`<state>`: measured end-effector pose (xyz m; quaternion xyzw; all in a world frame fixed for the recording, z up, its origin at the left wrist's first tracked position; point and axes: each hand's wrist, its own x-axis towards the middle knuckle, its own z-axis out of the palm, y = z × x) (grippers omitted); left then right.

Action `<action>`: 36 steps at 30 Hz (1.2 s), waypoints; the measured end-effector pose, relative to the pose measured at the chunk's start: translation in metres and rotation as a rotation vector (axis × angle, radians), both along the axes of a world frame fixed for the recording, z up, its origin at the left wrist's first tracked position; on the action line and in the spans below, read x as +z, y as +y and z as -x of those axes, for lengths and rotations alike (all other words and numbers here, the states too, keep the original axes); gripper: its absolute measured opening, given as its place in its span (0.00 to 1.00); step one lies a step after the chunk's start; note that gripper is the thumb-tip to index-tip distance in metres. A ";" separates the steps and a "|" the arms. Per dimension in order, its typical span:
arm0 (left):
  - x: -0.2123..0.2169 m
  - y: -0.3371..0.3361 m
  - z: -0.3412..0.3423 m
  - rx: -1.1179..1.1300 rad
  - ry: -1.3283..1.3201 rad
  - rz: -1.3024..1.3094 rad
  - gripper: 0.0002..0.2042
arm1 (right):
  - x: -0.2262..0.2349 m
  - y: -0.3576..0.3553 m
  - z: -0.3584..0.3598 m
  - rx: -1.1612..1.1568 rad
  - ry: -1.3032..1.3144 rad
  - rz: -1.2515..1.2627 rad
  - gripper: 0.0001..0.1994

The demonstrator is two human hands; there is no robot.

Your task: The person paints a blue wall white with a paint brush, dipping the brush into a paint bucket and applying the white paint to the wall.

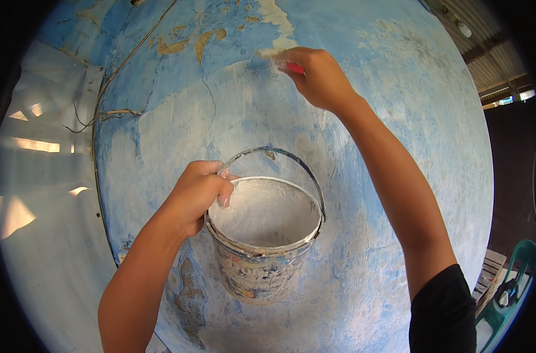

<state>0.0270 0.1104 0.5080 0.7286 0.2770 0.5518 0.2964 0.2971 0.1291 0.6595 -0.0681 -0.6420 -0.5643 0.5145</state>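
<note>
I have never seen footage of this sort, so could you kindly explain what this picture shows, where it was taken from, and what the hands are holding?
This is one picture from a wide fisheye camera worn on a person's head, looking at their own bare hands; the lens bends straight edges near the rim. There is no machine here. In front of them is a blue wall with cracked, peeling paint and whitish smears. The left hand grips the rim of a paint-stained bucket, held up in the air, whitish inside, its wire handle arching behind. The right hand reaches up and presses a small red-handled tool against the wall; its working end is too small to make out. A green chair shows at the lower right.
</note>
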 end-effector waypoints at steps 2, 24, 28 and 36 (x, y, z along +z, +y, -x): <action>-0.001 -0.001 0.001 0.018 -0.001 -0.012 0.17 | 0.018 0.014 -0.002 -0.045 0.124 0.003 0.08; -0.021 -0.011 0.026 0.108 -0.067 0.003 0.10 | -0.049 0.023 0.045 -0.303 0.056 0.239 0.05; -0.025 -0.015 0.029 0.117 -0.081 -0.021 0.11 | -0.051 0.001 0.044 -0.288 0.030 0.185 0.06; -0.031 -0.021 0.008 0.126 -0.064 -0.032 0.12 | -0.045 0.026 -0.021 -0.197 0.141 0.284 0.09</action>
